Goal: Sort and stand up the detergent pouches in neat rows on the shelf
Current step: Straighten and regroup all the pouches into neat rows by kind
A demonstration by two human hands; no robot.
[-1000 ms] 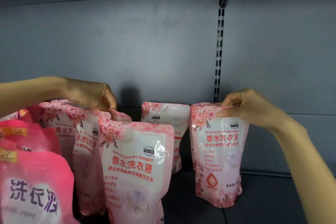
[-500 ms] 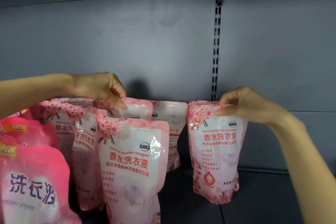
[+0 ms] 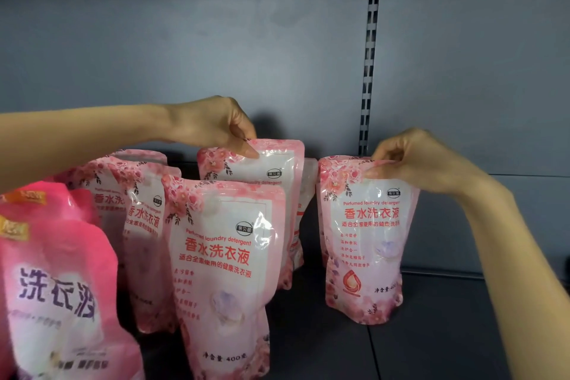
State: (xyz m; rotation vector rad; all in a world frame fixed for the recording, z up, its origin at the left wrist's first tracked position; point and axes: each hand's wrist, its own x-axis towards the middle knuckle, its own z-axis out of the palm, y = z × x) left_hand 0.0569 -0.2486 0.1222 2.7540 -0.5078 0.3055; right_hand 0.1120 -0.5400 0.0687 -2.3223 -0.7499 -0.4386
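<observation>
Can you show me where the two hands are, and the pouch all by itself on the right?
left hand [image 3: 212, 126], head view, on the back of the hand
right hand [image 3: 422, 160], head view, on the back of the hand
rightmost pouch [image 3: 364, 244], head view, on its printed front

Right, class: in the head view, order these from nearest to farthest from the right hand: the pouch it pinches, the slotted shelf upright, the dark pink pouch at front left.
1. Pinched pouch, held by the right hand.
2. Slotted shelf upright, just behind-left.
3. Dark pink pouch, far left front.
</observation>
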